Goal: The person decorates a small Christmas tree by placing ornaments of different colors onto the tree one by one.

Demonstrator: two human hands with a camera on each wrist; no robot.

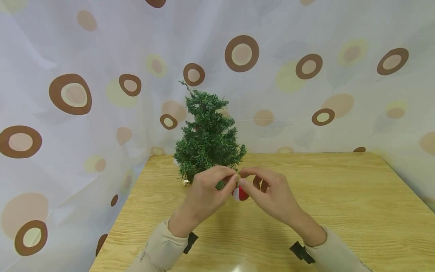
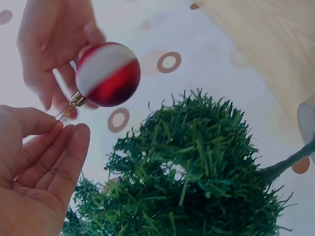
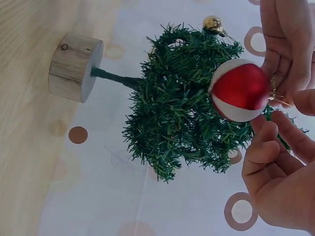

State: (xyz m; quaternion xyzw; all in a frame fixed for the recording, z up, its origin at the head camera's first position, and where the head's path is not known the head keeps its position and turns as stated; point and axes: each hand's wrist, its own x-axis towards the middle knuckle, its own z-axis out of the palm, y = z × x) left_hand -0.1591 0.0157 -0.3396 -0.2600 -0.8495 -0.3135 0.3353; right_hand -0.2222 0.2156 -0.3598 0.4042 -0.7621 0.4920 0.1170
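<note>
A shiny red-and-white Christmas bauble (image 2: 108,73) with a gold cap and thin loop hangs between the two hands. My left hand (image 1: 212,189) pinches the loop between thumb and forefinger, as the left wrist view shows. Close on the other side of the cap is my right hand (image 1: 272,190), with bent fingers and a gap between thumb and forefinger; whether it touches the bauble is hard to tell. Behind both hands stands a small green artificial Christmas tree (image 1: 209,132). A gold bauble (image 3: 212,24) hangs from one of its branches.
The tree's round wooden base (image 3: 74,68) rests on the light wood-grain table (image 1: 340,196). A white curtain with brown ring patterns (image 1: 278,34) encloses the table at the back and sides. Part of another light-coloured thing on the tree shows at its left.
</note>
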